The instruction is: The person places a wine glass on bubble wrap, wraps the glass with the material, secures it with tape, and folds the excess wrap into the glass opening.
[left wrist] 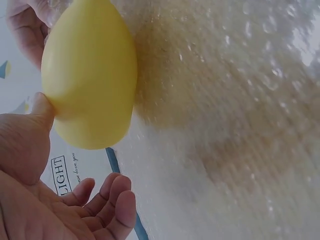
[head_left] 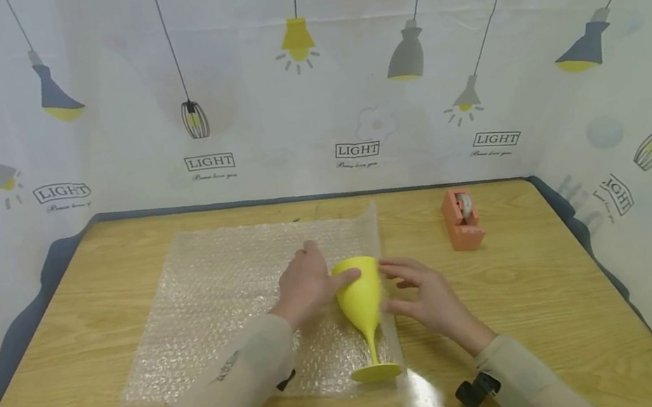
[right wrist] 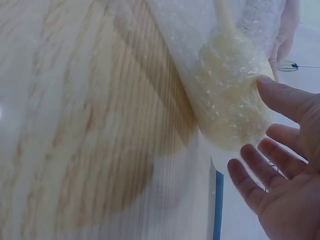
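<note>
A yellow plastic goblet (head_left: 360, 290) lies on its side on a sheet of bubble wrap (head_left: 219, 298), near the sheet's right edge, its foot toward me. My left hand (head_left: 306, 281) rests its thumb on the bowl near the rim; in the left wrist view its other fingers (left wrist: 120, 205) are loosely bent and hold nothing. To the right of the bowl is my right hand (head_left: 433, 297), fingers spread. The right wrist view shows the wrap's edge (right wrist: 230, 90) raised against the goblet, the right thumb (right wrist: 285, 95) touching it.
An orange tape dispenser (head_left: 462, 221) with a roll of tape stands at the back right of the wooden table (head_left: 529, 313). A white wall covering (head_left: 258, 100) printed with lamps surrounds the table's back and sides.
</note>
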Demonstrator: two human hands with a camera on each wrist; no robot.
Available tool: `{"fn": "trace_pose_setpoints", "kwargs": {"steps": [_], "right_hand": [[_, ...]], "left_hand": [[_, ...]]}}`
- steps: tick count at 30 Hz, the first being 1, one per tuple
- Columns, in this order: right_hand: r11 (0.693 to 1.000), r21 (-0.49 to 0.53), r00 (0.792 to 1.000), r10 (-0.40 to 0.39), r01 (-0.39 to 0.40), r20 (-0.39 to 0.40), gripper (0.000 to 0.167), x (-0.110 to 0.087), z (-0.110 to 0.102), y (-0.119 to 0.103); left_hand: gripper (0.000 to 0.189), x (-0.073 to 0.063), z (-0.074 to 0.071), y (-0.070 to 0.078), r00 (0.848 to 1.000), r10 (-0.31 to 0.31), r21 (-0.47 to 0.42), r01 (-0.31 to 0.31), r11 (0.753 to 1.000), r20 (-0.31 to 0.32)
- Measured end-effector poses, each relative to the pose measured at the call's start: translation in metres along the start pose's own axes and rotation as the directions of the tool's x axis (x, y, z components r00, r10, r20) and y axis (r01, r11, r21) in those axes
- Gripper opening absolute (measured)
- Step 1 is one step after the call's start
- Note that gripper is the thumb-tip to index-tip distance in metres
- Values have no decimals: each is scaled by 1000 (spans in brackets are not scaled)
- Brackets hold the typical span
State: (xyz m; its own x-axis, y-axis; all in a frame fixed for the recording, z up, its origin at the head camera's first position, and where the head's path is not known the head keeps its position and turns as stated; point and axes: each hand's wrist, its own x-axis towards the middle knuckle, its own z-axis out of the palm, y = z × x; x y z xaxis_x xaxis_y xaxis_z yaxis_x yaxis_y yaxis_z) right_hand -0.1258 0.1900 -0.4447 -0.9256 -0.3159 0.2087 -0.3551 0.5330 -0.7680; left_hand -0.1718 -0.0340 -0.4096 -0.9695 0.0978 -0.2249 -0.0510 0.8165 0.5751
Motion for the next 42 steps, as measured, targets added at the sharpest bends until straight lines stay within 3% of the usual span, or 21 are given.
{"fn": "trace_pose_setpoints", "kwargs": {"steps": [6,21,25,29,35,39,42], "right_hand": [[997,-72,999,-38,39,14,61,4,2,-5],[990,-97,994,-102,105,35,63,15,12,-15],[990,-90,993,-108,112,45,61,17,13,-16],[988,-93,992,-115,120,58,61,19,14,-18],[988,-81,990,-122,128,72,60,22,17,-20],[986,-78,987,-138,144,78,59,25,19,-22],[986,-79,987,-137,144,82,58,26,20,-25]], "left_hand": [[91,0,-3,-7,1000,5,13,-5,1000,-22],[98,-2,-10,-25,1000,-2,21,2,1000,-10],[94,-1,-11,-29,1000,23,39,-22,999,-18],[78,-1,-12,-33,996,86,11,-85,996,-34],[50,-4,-13,-40,970,242,-122,-244,962,-37],[43,-7,-16,-41,934,355,-93,-358,929,-46],[56,-9,-17,-41,908,417,-44,-418,907,-36]]}}
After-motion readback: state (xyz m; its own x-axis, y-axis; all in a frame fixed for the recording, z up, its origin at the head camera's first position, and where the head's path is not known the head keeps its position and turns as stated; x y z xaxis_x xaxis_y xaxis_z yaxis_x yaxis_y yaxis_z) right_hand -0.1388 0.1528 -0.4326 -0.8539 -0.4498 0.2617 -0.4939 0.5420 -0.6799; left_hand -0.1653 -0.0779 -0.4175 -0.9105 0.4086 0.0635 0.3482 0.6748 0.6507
